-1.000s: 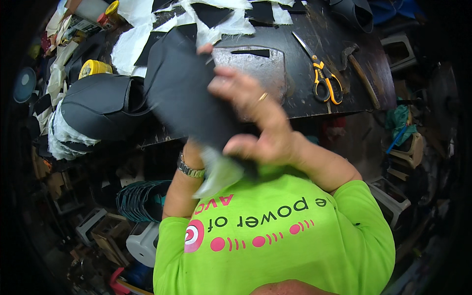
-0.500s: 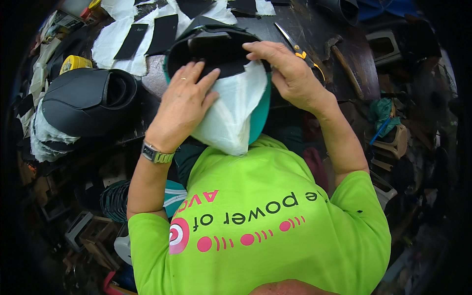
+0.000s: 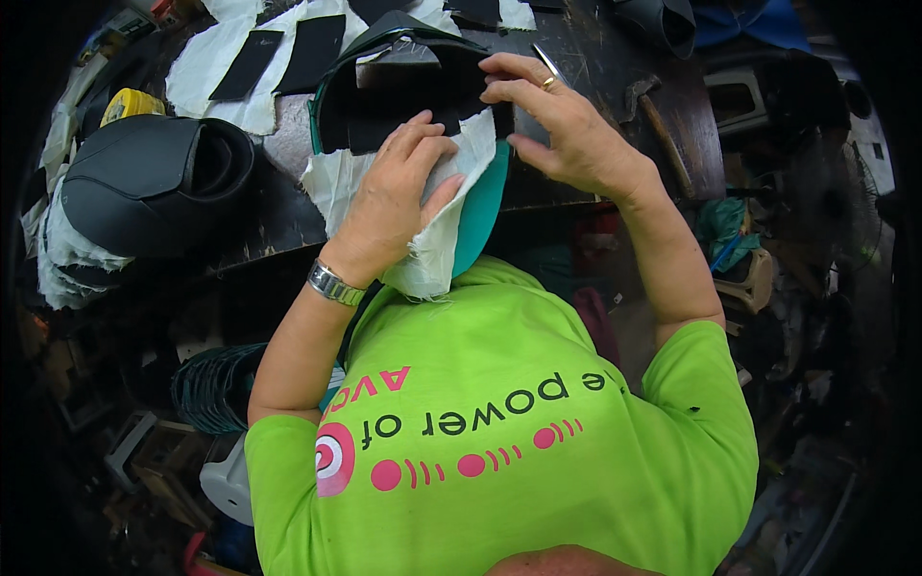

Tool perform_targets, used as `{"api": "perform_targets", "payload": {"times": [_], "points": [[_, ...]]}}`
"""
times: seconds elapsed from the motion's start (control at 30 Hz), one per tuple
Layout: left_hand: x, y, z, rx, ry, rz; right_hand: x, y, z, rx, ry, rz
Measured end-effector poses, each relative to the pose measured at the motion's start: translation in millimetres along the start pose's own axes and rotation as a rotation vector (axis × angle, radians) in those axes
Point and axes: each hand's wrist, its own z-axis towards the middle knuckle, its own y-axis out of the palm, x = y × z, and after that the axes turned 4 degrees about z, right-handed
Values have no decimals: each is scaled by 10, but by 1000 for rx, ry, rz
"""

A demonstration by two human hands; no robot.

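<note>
A hollow, curved piece [image 3: 328, 82], black inside with a teal outer side, rests at the table's near edge against my front. White cloth [image 3: 427, 264] with a frayed edge hangs over its near rim. My left hand [image 3: 399, 187] lies on this cloth, fingers stretched toward the opening and thumb apart. At the right rim is my right hand [image 3: 562, 120], its fingers reaching over the edge and its thumb apart below. Inside the opening shows a shiny greyish patch [image 3: 399, 60]. My left hand covers part of the cloth.
Left on the dark table sits a rolled black piece [image 3: 134, 178], with yellow tape [image 3: 139, 104] behind it. Black strips [image 3: 312, 53] lie on white cloth at the back. A hammer [image 3: 667, 139] lies right; scissors [image 3: 549, 62] are partly hidden by my right hand.
My left hand has shifted right and inward over the cloth, and more cloth now shows left of it. My right hand stays at the rim. The view has shifted slightly.
</note>
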Motion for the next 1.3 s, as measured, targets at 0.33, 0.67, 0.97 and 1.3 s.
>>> {"api": "perform_targets", "payload": {"times": [0.33, 0.67, 0.97, 1.3], "points": [[-18, -14, -7, -52, 4, 64, 181, 10, 225, 75, -280, -294], [43, 18, -24, -198, 187, 444, 190, 369, 373, 253, 106, -283], [58, 48, -6, -155, 191, 434, 231, 77, 103, 9, -77, -77], [117, 11, 39, -208, 216, 526, 276, 355, 272, 261, -3, -178]]}}
